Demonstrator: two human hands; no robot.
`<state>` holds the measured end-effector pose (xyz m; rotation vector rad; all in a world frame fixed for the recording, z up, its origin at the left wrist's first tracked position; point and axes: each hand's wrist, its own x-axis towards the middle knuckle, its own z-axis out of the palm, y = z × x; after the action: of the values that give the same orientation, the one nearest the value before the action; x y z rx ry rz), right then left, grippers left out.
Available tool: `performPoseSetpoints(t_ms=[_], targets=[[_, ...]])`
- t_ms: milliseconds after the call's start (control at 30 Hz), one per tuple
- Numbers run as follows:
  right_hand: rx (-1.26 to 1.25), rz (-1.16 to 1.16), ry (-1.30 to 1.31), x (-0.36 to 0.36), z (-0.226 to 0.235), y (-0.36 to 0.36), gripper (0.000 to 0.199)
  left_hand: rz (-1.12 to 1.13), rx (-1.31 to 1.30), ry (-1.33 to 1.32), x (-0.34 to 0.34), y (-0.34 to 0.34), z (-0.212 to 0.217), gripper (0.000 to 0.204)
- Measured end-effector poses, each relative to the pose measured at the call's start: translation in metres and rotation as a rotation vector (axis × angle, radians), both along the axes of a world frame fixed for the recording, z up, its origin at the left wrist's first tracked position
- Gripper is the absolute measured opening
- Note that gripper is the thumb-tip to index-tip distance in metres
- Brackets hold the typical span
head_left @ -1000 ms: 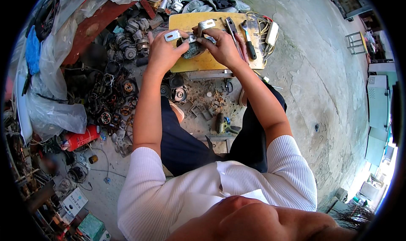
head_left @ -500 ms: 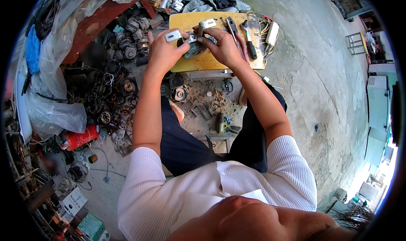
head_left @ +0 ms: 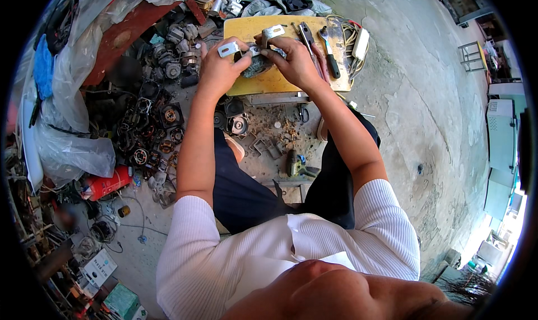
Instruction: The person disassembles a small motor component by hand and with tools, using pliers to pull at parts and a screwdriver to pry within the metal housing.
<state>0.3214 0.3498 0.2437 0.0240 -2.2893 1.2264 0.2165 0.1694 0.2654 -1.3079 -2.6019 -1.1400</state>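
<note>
Over the yellow board [head_left: 246, 28], both hands are closed around a grey, round metal part [head_left: 258, 67] that looks like a small motor. A shiny bent metal bracket [head_left: 273, 32] with a slotted tab rises at its far side. Another slotted metal tab [head_left: 227, 49] sticks out by my left hand [head_left: 219, 70], whose fingers grip the left side of the part. From the right, my right hand [head_left: 296, 65] pinches near its top; its fingertips are partly hidden. To the right of that hand lie red-handled pliers [head_left: 318, 59] and a ratchet wrench [head_left: 330, 53] with a black handle.
Scrap motor parts [head_left: 148, 118] are heaped to the left, beside plastic sheeting [head_left: 73, 118]. A cordless drill [head_left: 292, 164] stands on the floor between my legs. A white power strip [head_left: 361, 44] with coiled cable sits at the board's right edge. Concrete floor [head_left: 414, 107] stretches to the right.
The metal tabs and my left hand have shifted very slightly. Both hands keep their hold, and the tools lie where they were.
</note>
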Motion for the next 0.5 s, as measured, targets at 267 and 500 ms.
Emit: performPoseSetpoints(t_ms=[267,500], targets=[[0.153,-0.055,0.061,0.003,0.001,0.003,0.044,-0.025,0.017,-0.216,-0.006,-0.008,0.007,0.032],[0.36,-0.339,0.308,0.022,0.059,-0.009,0.053,0.028,-0.021,-0.014,-0.003,-0.011,0.005,0.035]])
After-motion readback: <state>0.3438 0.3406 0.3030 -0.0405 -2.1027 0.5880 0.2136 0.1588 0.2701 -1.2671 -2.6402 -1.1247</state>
